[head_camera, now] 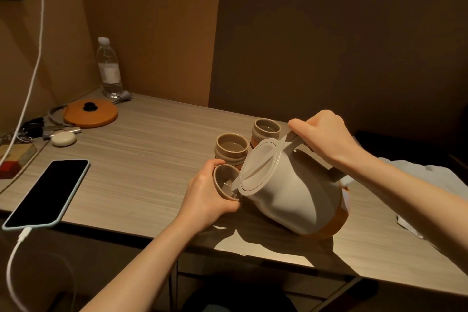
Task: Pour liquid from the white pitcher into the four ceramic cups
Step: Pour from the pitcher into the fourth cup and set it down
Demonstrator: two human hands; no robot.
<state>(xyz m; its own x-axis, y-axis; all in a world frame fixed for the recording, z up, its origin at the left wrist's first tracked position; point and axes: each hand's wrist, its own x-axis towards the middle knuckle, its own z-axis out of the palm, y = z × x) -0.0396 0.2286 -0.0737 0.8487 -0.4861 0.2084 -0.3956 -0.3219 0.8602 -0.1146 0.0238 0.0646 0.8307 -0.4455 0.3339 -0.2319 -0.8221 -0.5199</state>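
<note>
The white pitcher (291, 192), with an orange band at its base, is tipped steeply to the left above the table. My right hand (326, 138) grips its handle from above. The spout reaches into a beige ceramic cup (225, 182) that my left hand (205, 192) holds tilted toward the pitcher; a thin stream of liquid shows inside it. Two more beige cups stand upright behind: one (231, 147) just beyond the held cup and one (266, 130) farther back, each holding liquid. A fourth cup is not visible.
A black phone (48, 192) on a white cable lies at the front left. An orange round base (91, 113), a water bottle (109, 68), a small white case (63, 138) and keys sit at the back left. Pale cloth (430, 177) lies at the right. The wooden table (152, 159) ends close to me.
</note>
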